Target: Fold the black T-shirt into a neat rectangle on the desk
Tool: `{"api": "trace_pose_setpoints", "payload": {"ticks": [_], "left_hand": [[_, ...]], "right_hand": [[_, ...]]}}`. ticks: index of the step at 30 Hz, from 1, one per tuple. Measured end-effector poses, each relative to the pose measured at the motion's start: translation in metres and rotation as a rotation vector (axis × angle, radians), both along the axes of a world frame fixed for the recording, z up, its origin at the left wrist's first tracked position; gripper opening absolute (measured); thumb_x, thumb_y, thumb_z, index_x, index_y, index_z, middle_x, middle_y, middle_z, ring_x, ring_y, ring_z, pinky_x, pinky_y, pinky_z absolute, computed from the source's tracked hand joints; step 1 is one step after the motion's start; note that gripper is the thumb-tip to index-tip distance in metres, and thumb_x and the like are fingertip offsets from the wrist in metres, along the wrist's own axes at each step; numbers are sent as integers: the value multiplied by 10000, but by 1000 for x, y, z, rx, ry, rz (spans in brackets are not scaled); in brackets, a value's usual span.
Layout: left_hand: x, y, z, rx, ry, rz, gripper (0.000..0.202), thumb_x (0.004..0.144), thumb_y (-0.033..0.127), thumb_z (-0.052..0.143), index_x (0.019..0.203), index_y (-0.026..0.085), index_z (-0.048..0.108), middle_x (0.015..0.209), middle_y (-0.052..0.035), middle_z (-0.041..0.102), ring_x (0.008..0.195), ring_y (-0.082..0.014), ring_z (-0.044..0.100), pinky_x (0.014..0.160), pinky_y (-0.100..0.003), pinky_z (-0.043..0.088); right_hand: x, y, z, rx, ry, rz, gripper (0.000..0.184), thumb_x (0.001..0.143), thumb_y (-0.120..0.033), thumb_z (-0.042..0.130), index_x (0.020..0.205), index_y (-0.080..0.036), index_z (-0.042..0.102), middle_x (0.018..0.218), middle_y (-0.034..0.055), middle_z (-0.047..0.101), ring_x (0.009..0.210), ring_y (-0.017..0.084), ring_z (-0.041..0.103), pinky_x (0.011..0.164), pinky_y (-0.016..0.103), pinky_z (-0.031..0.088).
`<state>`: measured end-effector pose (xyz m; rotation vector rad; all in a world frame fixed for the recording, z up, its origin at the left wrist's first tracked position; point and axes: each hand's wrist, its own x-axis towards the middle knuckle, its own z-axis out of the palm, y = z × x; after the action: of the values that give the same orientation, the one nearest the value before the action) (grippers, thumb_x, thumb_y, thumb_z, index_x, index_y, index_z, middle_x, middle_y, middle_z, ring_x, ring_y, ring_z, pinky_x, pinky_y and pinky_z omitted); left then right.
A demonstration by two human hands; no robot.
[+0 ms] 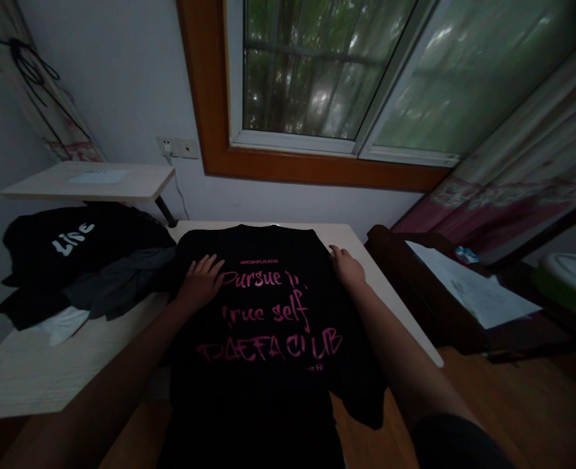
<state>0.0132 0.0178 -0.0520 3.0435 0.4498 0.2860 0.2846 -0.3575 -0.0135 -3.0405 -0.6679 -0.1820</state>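
A black T-shirt [268,312] with pink lettering lies spread on a pale wooden table [380,280], its lower part hanging over the near edge toward me. My left hand [202,281] rests flat on the shirt's left side, fingers spread beside the top line of large print. At the shirt's upper right edge, my right hand [349,266] touches the cloth with its fingers extended; the undersides of the fingers are hidden. The sleeve on the right droops past the table's front edge.
A pile of dark clothes [87,254] lies to the left, partly under a raised shelf [136,182] bearing a paper sheet. A wall socket [176,147] with a cord is behind. On the right stands dark brown furniture [414,293] with papers [468,286] on it.
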Motion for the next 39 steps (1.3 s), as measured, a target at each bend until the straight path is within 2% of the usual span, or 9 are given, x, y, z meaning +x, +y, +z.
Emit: {"api": "trace_pose_setpoints", "payload": {"ticks": [5,9,12,16,21,28,32,35,39], "left_hand": [[12,-6,8,-42,103,38,582,1012,473,379,1553,265,435,1675,-92,303,1547,-342,262,1218,-622,238],[35,-20,10,-39,72,87,583,1003,483,394,1517,224,486,1649,-120,355,1537,-343,286,1221,-621,227],[50,-31,7,-40,8,123,594,1010,468,368,1526,193,472,1644,-132,362,1538,-318,291,1235,-593,217],[60,-29,2,-51,-33,137,609,1011,471,347,1545,196,447,1658,-123,332,1547,-302,274,1243,-583,203],[64,-11,1,-83,3,153,637,1011,515,318,1569,223,412,1676,-104,292,1563,-298,233,1253,-580,174],[70,10,0,-92,-5,224,655,1011,535,288,1580,227,393,1678,-111,286,1567,-297,217,1253,-577,169],[71,13,-1,-78,-24,260,657,1009,524,293,1572,206,411,1674,-125,293,1562,-300,233,1254,-553,184],[71,12,-1,-69,-22,259,663,1011,517,289,1571,184,411,1672,-140,290,1560,-306,239,1253,-551,190],[70,10,0,-62,-24,264,641,1012,504,308,1569,207,416,1669,-118,303,1559,-304,242,1251,-560,195]], "right_hand": [[-12,12,4,33,-157,69,481,1043,-286,387,1513,-205,446,1346,186,569,1212,328,544,944,413,491],[-24,47,4,112,-137,227,498,1039,-328,399,1499,-153,480,1524,165,482,1367,310,456,1122,437,408],[-27,76,-6,134,-96,297,546,1043,-398,405,1503,-113,481,1603,169,401,1453,301,393,1199,433,332],[-22,95,-25,131,6,234,615,1048,-473,400,1534,-99,432,1644,185,335,1508,313,329,1217,483,284],[-11,92,-39,151,50,196,629,1057,-519,347,1552,-136,417,1661,140,318,1548,278,257,1252,471,206],[-10,80,-41,209,-25,195,547,1053,-424,399,1496,-124,511,1605,142,424,1511,258,345,1246,426,254],[-7,69,-43,253,-55,197,498,1045,-359,408,1440,-107,576,1551,132,503,1476,233,407,1242,365,284],[-7,62,-43,272,-59,188,475,1035,-324,407,1425,-127,593,1537,116,522,1460,227,432,1233,375,314],[-10,61,-42,279,-68,181,463,1015,-286,419,1410,-131,606,1529,120,531,1450,240,445,1222,405,342]]}}
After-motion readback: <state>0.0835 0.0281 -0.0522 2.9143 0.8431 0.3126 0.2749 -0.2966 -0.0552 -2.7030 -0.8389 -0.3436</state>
